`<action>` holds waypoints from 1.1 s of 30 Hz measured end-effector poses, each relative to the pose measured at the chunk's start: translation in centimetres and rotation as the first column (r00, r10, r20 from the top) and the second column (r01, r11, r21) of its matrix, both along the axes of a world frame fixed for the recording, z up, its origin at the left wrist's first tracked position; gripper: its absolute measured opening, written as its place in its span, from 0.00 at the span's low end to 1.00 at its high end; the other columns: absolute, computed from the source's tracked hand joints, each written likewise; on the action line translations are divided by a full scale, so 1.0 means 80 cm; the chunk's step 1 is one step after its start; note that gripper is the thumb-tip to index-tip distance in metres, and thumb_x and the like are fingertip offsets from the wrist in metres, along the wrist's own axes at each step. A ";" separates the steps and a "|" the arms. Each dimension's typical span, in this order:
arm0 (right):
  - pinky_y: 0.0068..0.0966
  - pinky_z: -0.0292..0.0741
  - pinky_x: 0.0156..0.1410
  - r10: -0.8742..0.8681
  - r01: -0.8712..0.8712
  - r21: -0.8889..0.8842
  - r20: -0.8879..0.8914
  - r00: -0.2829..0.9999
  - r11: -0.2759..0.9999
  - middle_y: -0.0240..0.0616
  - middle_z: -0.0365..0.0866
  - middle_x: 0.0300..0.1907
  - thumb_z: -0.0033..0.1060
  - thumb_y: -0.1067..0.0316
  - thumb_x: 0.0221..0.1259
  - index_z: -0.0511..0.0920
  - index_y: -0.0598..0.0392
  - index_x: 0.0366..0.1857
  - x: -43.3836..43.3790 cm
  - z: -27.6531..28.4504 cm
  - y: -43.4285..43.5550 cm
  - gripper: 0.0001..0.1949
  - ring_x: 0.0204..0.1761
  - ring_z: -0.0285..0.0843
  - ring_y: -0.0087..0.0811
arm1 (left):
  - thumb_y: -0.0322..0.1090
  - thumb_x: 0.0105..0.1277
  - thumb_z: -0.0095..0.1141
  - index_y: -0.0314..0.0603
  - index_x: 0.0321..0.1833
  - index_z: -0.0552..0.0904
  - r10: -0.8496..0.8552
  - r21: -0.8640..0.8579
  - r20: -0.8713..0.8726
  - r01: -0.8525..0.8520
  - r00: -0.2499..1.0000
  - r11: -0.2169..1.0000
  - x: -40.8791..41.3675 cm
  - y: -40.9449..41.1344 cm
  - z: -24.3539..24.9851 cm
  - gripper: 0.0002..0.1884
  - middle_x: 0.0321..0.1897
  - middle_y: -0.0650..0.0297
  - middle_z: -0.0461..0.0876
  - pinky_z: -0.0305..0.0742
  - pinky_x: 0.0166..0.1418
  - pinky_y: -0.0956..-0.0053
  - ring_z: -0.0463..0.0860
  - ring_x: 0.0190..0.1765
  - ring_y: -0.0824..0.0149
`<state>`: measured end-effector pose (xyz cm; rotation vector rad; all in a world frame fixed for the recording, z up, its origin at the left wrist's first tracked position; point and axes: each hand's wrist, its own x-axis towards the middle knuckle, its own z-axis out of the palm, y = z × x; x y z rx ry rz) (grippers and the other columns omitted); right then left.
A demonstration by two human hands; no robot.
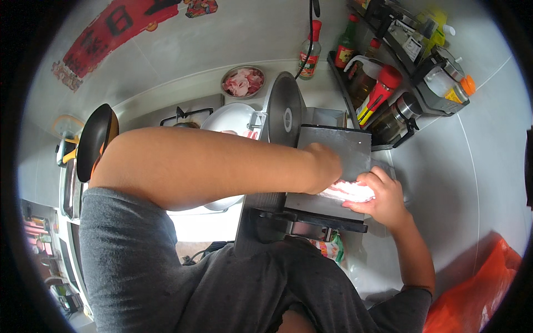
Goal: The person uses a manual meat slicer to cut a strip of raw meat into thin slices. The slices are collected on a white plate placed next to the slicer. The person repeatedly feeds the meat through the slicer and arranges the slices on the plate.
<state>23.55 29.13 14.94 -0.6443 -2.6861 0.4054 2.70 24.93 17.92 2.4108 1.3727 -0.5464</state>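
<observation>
A slab of streaky raw meat point(347, 191), probably pork, lies on the flat metal carriage point(329, 145) of a meat slicer. My left hand point(322, 168) reaches across and grips the meat's end nearer the blade, its fingertips hidden. Around the far right end curls my right hand point(385, 197), thumb below and fingers above. Left of the carriage stands the slicer's round blade point(285, 110), upright. Behind my left forearm, a white plate point(229, 114) holds a few meat slices point(251, 134), partly covered from view.
A metal bowl of sliced meat point(242, 82) sits near the back wall. The gas stove point(187, 112) and a frying pan point(98, 141) are on the left. Bottles and jars crowd a black rack point(343, 91) behind the slicer. A black cord point(310, 41) hangs beside a glass bottle point(310, 54).
</observation>
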 end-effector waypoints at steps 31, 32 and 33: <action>0.32 0.74 0.34 -0.096 0.098 0.040 -0.060 0.994 0.994 0.39 0.73 0.31 0.83 0.57 0.33 0.77 0.56 0.35 -0.029 -0.002 0.032 0.25 0.29 0.77 0.42 | 0.36 0.58 0.63 0.43 0.49 0.86 -0.003 0.147 -0.216 0.035 0.976 0.989 -0.013 0.059 -0.009 0.16 0.52 0.56 0.83 0.81 0.49 0.65 0.84 0.53 0.55; 0.33 0.74 0.34 -0.119 0.122 0.044 -0.060 0.991 0.992 0.39 0.73 0.32 0.83 0.57 0.34 0.77 0.55 0.36 -0.031 -0.003 0.032 0.25 0.30 0.77 0.42 | 0.37 0.59 0.62 0.44 0.47 0.86 -0.005 0.183 -0.235 0.050 0.972 0.982 -0.016 0.065 -0.011 0.14 0.51 0.57 0.84 0.81 0.49 0.66 0.84 0.53 0.55; 0.33 0.75 0.34 -0.141 0.144 0.048 -0.061 0.988 0.988 0.38 0.74 0.33 0.82 0.57 0.35 0.77 0.55 0.36 -0.035 -0.005 0.032 0.25 0.31 0.78 0.42 | 0.36 0.60 0.61 0.44 0.47 0.87 -0.015 0.177 -0.259 0.062 0.966 0.982 -0.019 0.071 -0.009 0.13 0.52 0.57 0.84 0.81 0.49 0.66 0.84 0.53 0.56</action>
